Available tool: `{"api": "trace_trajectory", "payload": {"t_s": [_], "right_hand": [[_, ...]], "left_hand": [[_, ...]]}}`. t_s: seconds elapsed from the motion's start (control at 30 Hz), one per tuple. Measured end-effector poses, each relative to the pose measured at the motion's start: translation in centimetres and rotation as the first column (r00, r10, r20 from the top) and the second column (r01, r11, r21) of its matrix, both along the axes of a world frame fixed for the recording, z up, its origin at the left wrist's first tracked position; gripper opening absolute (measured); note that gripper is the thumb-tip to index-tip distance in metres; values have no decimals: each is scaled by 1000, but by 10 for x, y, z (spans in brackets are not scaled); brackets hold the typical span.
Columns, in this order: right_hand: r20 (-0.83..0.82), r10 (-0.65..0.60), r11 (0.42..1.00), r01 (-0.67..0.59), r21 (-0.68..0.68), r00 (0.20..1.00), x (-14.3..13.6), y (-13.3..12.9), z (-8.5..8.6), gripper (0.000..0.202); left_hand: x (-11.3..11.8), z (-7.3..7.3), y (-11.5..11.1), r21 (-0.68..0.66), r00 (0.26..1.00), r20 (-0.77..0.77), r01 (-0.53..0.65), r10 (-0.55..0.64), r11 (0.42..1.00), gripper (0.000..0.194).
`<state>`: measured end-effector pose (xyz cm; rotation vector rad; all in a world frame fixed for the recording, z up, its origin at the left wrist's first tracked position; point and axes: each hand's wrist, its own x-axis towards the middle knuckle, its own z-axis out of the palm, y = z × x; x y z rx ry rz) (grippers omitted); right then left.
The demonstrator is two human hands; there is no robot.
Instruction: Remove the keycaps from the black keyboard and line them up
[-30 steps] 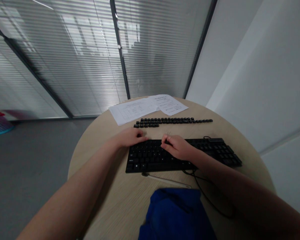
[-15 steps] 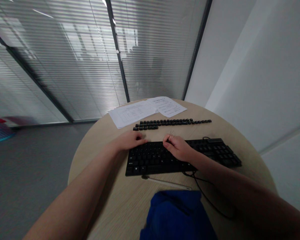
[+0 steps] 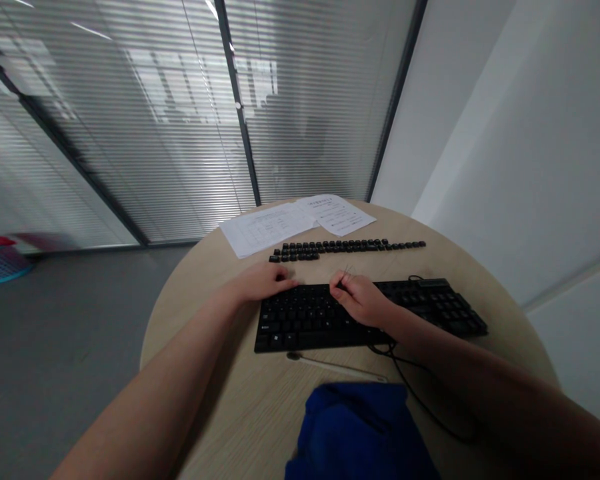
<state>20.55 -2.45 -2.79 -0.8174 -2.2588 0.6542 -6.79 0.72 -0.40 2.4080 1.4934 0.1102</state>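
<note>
A black keyboard (image 3: 310, 327) lies on the round wooden table (image 3: 250, 413). At its upper left corner rests my left hand (image 3: 265, 281), thumb stretched along the top edge and the other fingers curled; whether it holds anything is hidden. Over the keyboard's middle, my right hand (image 3: 357, 297) is closed in a pinch on a thin wire tool (image 3: 349, 271), whose fine ends stick up past the fingers. Beyond the hands, several loose black keycaps (image 3: 330, 247) lie in rows.
White printed papers (image 3: 270, 228) lie at the table's far side. Nearer me are a thin brush (image 3: 337, 366), a blue cloth (image 3: 355, 427) and the black cable (image 3: 415, 393). A blue and red basket (image 3: 3, 262) stands on the floor at left.
The whole view has shifted slightly, so the table and its things appear a little further right. Both hands keep nearly the same places over the keyboard.
</note>
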Motion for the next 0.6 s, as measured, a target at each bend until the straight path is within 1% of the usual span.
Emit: {"api": "trace_trajectory", "payload": {"t_s": [0.3, 0.37, 0.43, 0.5, 0.53, 0.6], "right_hand": [[-20, -13, 999, 14, 30, 1000, 0, -1, -1, 18], [-83, -32, 999, 31, -12, 996, -1, 1, -4, 22], [-210, -106, 990, 85, -109, 972, -1, 4, -9, 27], [-307, -162, 974, 102, -200, 938, -2, 6, -12, 31], [-322, -159, 971, 89, -222, 933, -2, 6, -14, 32], [-308, -115, 971, 42, -236, 944, -2, 7, -15, 32]], "left_hand": [[-1, 0, 0, 7, 1000, 13, 11, -11, 1000, 54], [0, 1, -1, 2, 1000, 21, 13, -13, 1000, 54], [0, 1, -3, 3, 999, 27, 21, -21, 1000, 53], [1, 1, -3, 21, 999, 26, 33, -34, 999, 51], [2, 0, -4, 36, 999, 25, 42, -43, 998, 50], [5, 1, -5, 80, 998, 28, 62, -65, 995, 46]]}}
